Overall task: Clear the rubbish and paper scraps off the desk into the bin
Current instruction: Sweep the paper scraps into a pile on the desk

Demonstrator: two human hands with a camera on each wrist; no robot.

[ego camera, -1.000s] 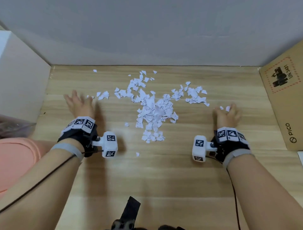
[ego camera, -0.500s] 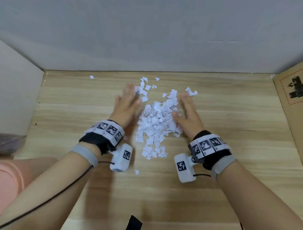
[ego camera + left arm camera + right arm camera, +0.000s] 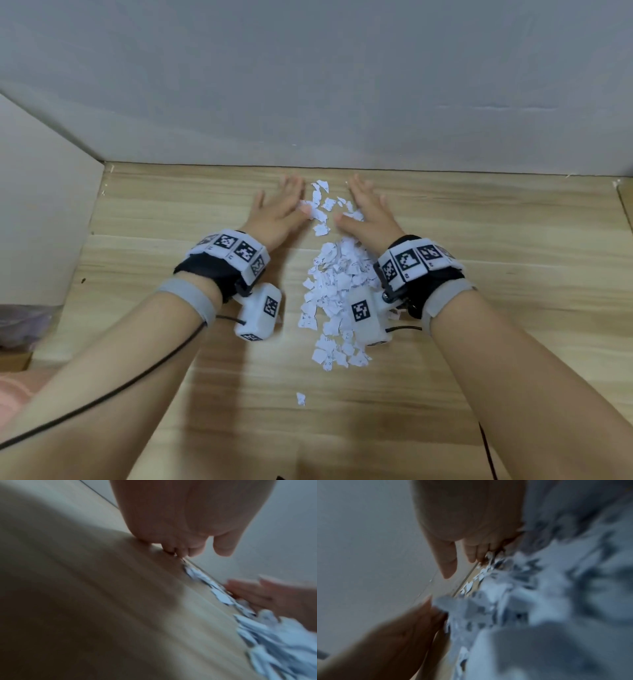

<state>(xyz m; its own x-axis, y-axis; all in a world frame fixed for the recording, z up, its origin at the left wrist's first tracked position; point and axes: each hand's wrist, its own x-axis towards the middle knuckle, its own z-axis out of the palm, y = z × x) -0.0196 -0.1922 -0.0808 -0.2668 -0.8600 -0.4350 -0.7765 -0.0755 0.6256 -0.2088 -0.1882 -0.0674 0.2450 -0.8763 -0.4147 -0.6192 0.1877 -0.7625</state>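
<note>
A long pile of torn white paper scraps (image 3: 337,284) runs down the middle of the wooden desk (image 3: 496,308). My left hand (image 3: 279,209) lies flat on the desk at the pile's far left side, fingers straight toward the wall. My right hand (image 3: 368,210) lies flat at the far right side, fingers straight too. A few scraps (image 3: 320,202) lie between the two hands. One stray scrap (image 3: 300,398) sits nearer to me. Both wrist views are blurred: the left shows my left hand (image 3: 180,520) and scraps (image 3: 274,635), the right shows my right hand (image 3: 467,524) and scraps (image 3: 513,608). No bin shows.
A grey wall (image 3: 308,85) closes the desk's far edge just past my fingertips. A pale panel (image 3: 37,222) stands at the left. Part of a plastic bag (image 3: 20,325) shows at the far left edge. Bare wood lies to both sides of the pile.
Both hands swept inward from the desk's sides, pushing the scattered scraps into one narrow pile, then slid forward to the wall end of it. The camera view tilted upward.
</note>
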